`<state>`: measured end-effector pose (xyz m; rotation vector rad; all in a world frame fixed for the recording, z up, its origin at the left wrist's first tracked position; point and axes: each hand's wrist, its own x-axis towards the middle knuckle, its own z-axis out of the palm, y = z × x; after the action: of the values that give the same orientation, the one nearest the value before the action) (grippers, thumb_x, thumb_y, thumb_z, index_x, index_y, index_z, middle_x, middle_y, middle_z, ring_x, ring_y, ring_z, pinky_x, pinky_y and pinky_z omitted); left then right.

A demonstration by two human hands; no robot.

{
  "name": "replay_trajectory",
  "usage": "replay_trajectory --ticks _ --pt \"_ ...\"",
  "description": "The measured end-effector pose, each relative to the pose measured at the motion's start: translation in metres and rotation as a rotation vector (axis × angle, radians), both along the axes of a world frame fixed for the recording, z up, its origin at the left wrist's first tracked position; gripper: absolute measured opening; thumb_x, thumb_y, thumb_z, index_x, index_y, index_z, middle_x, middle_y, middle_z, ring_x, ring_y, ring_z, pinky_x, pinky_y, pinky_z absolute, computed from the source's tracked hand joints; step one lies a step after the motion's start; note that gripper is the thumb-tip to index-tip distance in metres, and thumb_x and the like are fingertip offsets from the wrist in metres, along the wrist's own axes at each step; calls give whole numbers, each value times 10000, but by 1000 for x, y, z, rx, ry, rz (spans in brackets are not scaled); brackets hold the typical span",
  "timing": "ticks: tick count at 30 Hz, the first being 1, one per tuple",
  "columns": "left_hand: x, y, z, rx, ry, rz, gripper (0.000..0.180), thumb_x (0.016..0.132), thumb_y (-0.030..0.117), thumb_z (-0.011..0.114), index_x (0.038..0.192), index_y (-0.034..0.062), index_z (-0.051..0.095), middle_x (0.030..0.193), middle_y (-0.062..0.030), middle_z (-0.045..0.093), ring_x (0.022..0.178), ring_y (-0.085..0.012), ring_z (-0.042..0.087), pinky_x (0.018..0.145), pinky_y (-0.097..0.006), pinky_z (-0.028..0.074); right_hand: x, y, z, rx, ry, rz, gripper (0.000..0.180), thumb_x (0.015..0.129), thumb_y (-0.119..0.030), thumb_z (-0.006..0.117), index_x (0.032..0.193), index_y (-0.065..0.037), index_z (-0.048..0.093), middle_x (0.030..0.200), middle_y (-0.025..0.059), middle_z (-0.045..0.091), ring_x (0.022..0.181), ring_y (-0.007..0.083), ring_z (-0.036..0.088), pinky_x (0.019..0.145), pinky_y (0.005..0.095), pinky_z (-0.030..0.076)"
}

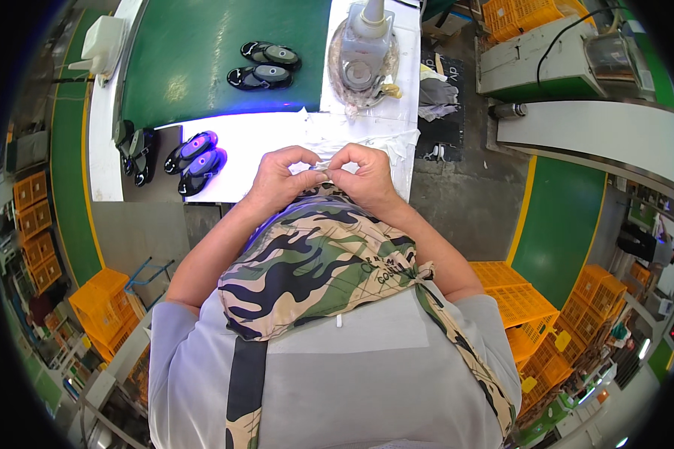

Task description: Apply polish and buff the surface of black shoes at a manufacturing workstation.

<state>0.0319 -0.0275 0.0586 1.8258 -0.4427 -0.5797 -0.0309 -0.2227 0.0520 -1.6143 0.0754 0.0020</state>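
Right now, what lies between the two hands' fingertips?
In the head view, a small crumpled pale piece is pinched between the left hand and right hand; its kind is unclear.

Green conveyor belt (202,52) carries two dark shoe soles (266,66).

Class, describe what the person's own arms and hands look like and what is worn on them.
Both forearms are bare; the left hand and right hand wear no gloves. Short grey sleeves end above the elbows. No watch or ring is visible.

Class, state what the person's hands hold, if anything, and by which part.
Both hands, left hand and right hand, pinch a small pale crumpled piece between fingertips; its kind cannot be told.
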Motion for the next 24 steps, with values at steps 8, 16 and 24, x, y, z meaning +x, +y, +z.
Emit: replay_trajectory --ticks 8,16,24 --pt "18 -6 -44 -58 199 72 118 855 90 754 920 4 706 853 0 688 797 -79 596 747 -246 490 41 -57 -74 446 319 -509 171 855 -101 719 961 -23 610 837 65 651 662 144 625 585 267 508" --pt "46 -37 -74 10 -65 7 151 811 122 780 865 8 697 821 -63 693 754 -147 630 702 -295 501 101 -110 -154 617 669 -739 408 785 -276 818 970 7 590 819 79 607 641 195 608 506 349 487" --pt "114 -94 -57 225 -620 -498 142 762 175 746 824 79 663 1030 -69 683 1025 -259 607 870 -405 435 115 -109 -151 223 612 -812 335 752 -253 813 880 13 656 708 73 646 588 187 636 514 348 491"
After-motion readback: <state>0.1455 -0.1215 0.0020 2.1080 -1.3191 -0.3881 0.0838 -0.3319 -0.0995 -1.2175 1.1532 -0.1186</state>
